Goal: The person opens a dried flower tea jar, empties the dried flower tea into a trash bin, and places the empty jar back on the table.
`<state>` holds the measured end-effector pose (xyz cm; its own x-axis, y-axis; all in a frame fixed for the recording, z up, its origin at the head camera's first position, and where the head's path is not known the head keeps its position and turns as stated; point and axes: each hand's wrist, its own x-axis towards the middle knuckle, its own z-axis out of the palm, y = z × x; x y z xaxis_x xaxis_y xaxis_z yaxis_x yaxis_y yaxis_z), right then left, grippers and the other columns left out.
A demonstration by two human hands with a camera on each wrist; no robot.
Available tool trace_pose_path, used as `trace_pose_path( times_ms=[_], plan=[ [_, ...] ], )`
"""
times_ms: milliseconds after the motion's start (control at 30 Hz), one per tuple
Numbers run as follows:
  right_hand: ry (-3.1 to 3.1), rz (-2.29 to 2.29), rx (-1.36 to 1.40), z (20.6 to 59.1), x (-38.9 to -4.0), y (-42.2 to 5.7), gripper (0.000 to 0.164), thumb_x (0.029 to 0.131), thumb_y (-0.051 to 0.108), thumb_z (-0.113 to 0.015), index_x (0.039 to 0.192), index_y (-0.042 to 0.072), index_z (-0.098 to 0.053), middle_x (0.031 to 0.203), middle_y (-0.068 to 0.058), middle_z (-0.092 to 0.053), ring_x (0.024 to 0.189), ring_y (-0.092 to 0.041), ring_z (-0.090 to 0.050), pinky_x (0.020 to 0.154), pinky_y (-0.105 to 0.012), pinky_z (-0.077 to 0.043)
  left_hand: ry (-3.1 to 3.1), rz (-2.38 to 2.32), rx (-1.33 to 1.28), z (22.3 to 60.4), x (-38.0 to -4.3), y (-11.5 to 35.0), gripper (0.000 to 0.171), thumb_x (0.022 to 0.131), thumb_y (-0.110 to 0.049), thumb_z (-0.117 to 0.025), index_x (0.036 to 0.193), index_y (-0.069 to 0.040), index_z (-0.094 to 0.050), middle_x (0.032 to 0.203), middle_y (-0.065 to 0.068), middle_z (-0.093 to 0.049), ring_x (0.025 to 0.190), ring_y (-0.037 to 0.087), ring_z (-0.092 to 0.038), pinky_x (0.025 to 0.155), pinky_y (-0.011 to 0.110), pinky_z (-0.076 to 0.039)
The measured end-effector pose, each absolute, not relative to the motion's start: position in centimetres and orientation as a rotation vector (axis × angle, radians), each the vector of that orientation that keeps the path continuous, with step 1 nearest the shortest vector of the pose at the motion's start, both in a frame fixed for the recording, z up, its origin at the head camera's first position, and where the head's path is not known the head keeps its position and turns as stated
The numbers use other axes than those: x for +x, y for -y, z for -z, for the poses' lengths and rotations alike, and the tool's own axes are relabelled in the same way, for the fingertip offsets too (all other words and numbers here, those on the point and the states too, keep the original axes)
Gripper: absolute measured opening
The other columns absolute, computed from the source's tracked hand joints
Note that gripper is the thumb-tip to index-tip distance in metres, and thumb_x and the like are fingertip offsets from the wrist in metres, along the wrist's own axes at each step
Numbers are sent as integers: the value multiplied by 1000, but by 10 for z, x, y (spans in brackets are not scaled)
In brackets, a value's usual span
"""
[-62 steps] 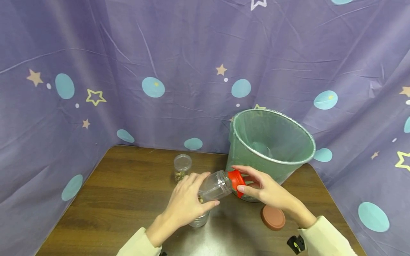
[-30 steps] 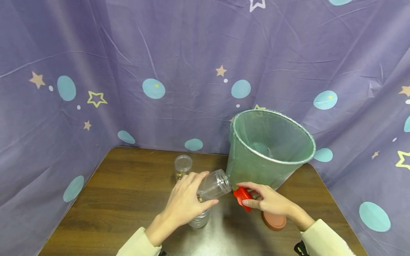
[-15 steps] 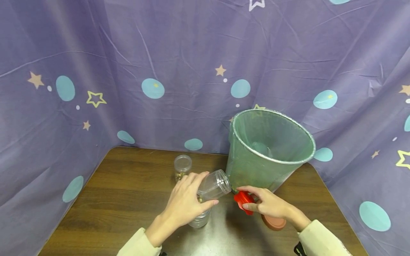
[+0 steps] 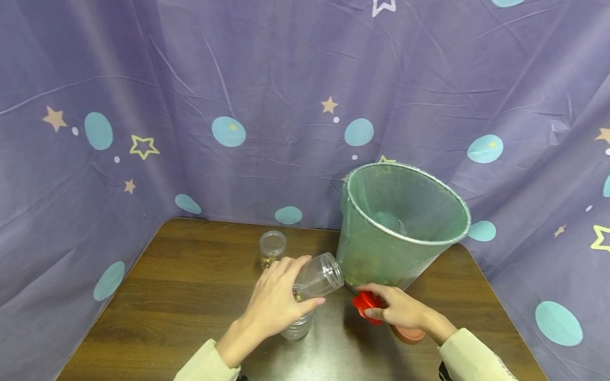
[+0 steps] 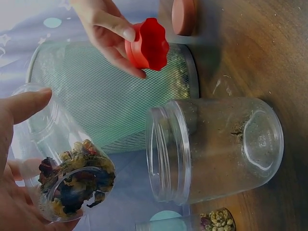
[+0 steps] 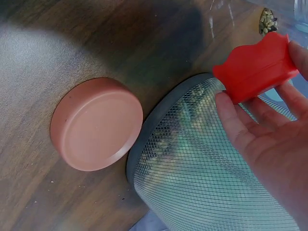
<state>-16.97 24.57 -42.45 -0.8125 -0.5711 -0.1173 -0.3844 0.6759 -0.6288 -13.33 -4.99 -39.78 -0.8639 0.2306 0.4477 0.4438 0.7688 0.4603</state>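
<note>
My left hand point(image 4: 278, 299) grips a clear plastic jar point(image 4: 318, 276), tilted with its open mouth toward the right. Dried flowers point(image 5: 77, 180) lie inside it, dark petals mixed with yellow buds. Under it on the table stands a second, wider clear jar point(image 5: 231, 149), uncapped, with a few crumbs near its bottom. A red scalloped lid point(image 4: 368, 308) is pinched between thumb and fingers of my right hand point(image 4: 402, 309), low over the table before the bin. In the right wrist view the red lid point(image 6: 257, 67) is held apart from the pinkish-brown lid point(image 6: 98, 125).
A green mesh bin point(image 4: 381, 254) stands at the back right, with bits of something yellowish at its bottom. The pinkish-brown lid point(image 4: 407, 333) lies in front of it. Behind my left hand is a small clear jar point(image 4: 272, 246) of dried buds. A purple curtain point(image 4: 286, 106) hangs behind.
The red lid has come off the tilted jar's mouth, and my right hand has carried it right and down, toward the pinkish-brown lid. My left hand and its jar have hardly moved.
</note>
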Motion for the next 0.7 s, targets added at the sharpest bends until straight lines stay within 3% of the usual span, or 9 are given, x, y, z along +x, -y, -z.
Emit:
trace_pose_path(
  times_ms=[467,700],
  plan=[
    [-2604,778,-747,443,-175,-253,54,87,27,-71,134,6,-56,105,-4,-68,89,-11,-60,75,-27,-49,2596,832,-512,398,-133,50,80,70,-55,-81,136,-19,-56,113,1,-66,103,22,-63,89,42,-52],
    [-2579,781,-693,459,-174,-256,55,87,25,-71,136,6,-54,113,-8,-66,93,-15,-60,75,-28,-49,2605,835,-520,399,-132,50,80,70,-55,-81,137,-19,-55,112,1,-66,102,21,-62,89,41,-52]
  ],
)
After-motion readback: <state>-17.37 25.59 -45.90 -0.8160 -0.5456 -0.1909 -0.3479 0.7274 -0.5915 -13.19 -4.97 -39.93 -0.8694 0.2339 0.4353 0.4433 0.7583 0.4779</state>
